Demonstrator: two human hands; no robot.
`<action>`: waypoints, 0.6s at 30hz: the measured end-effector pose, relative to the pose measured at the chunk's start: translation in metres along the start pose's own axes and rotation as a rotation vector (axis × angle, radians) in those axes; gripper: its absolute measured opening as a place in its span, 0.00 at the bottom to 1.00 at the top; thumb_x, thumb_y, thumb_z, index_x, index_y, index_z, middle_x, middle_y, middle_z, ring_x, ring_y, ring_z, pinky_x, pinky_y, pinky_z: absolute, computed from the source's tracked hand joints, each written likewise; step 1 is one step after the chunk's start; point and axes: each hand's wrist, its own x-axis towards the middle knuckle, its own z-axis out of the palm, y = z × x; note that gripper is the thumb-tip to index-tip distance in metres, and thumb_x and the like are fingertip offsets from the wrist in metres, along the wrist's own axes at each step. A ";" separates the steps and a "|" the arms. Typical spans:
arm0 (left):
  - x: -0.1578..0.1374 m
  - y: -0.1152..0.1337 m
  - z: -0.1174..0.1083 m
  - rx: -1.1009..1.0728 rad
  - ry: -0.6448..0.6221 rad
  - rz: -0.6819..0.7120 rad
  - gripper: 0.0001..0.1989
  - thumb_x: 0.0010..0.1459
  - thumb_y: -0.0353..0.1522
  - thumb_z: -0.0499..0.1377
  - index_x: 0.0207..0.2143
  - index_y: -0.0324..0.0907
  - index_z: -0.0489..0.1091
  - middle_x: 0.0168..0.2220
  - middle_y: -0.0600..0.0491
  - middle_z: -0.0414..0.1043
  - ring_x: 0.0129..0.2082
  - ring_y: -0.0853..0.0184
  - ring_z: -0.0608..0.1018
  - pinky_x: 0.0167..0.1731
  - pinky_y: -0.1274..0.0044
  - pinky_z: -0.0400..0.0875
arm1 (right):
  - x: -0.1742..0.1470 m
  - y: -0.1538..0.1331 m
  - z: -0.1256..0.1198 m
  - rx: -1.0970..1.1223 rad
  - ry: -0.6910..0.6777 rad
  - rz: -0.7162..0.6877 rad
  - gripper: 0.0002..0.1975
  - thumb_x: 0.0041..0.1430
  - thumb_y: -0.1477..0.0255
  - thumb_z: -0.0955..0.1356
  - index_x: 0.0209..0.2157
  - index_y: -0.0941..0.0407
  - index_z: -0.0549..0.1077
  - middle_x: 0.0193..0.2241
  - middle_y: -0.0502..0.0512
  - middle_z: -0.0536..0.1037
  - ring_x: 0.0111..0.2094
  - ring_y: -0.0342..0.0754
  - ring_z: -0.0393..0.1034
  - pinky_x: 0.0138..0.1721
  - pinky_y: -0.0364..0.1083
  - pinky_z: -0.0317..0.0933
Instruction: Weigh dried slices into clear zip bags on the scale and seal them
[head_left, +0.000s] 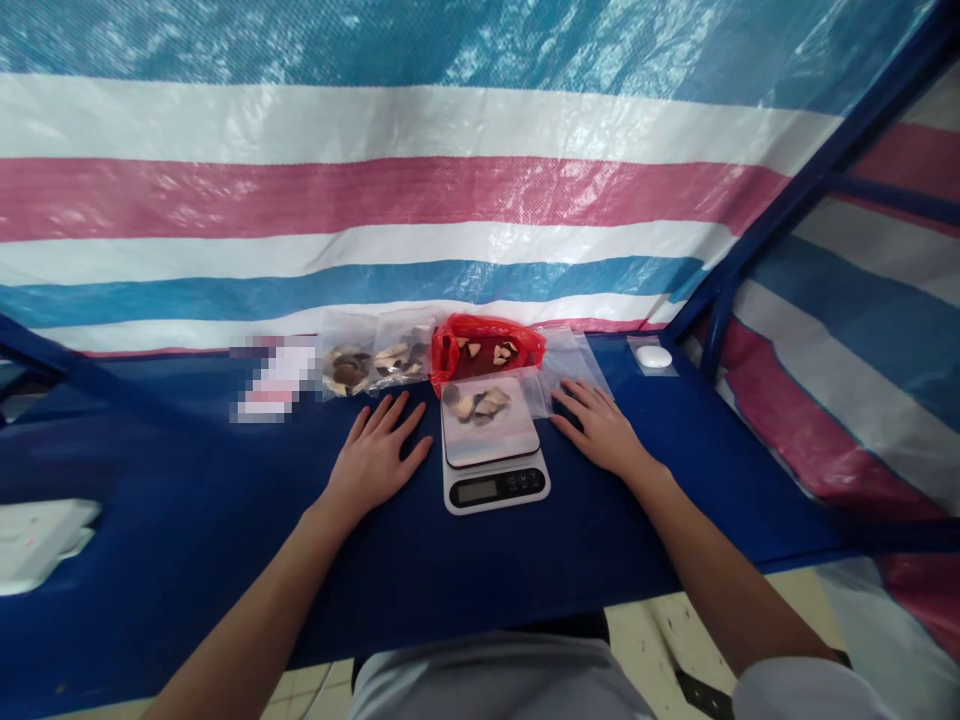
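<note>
My left hand (379, 452) lies flat on the blue table, fingers spread, just left of a white kitchen scale (491, 450). On the other side of the scale my right hand (596, 425) also rests palm down, its fingertips by a clear plastic bag (574, 360). Dried, pale-brown curled pieces (478, 403) sit on the scale's plate, seemingly in clear plastic. Behind the scale, an open red plastic bag (487, 330) has a few similar pieces inside. Two clear bags of such pieces, a left one (346, 370) and a right one (401, 358), lie beyond my left hand.
A white oval object (654, 357) in a small clear bag lies at the back right. A white device (45, 545) is at the left edge, and a blurred-out packet (277, 380) lies at the back left. Striped sheeting (375, 200) hangs behind the blue table (495, 570).
</note>
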 end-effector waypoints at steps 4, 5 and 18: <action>0.001 0.000 0.000 -0.013 -0.004 -0.012 0.28 0.67 0.44 0.51 0.64 0.43 0.66 0.68 0.43 0.59 0.68 0.47 0.62 0.66 0.54 0.56 | 0.000 -0.001 0.000 -0.002 -0.003 0.005 0.23 0.70 0.59 0.61 0.62 0.51 0.70 0.66 0.57 0.65 0.68 0.59 0.57 0.68 0.61 0.52; 0.001 0.000 0.000 -0.010 -0.007 -0.014 0.28 0.67 0.44 0.50 0.64 0.43 0.66 0.68 0.43 0.59 0.68 0.48 0.62 0.66 0.54 0.56 | 0.000 -0.001 -0.001 -0.002 -0.005 0.006 0.23 0.70 0.59 0.61 0.62 0.51 0.70 0.66 0.57 0.65 0.68 0.59 0.57 0.68 0.61 0.52; 0.001 -0.002 0.002 -0.037 0.036 -0.004 0.28 0.66 0.45 0.51 0.62 0.42 0.68 0.66 0.41 0.62 0.67 0.47 0.64 0.65 0.53 0.56 | 0.001 -0.004 -0.009 0.015 0.057 -0.014 0.23 0.70 0.61 0.62 0.60 0.54 0.71 0.63 0.58 0.69 0.65 0.59 0.62 0.65 0.59 0.58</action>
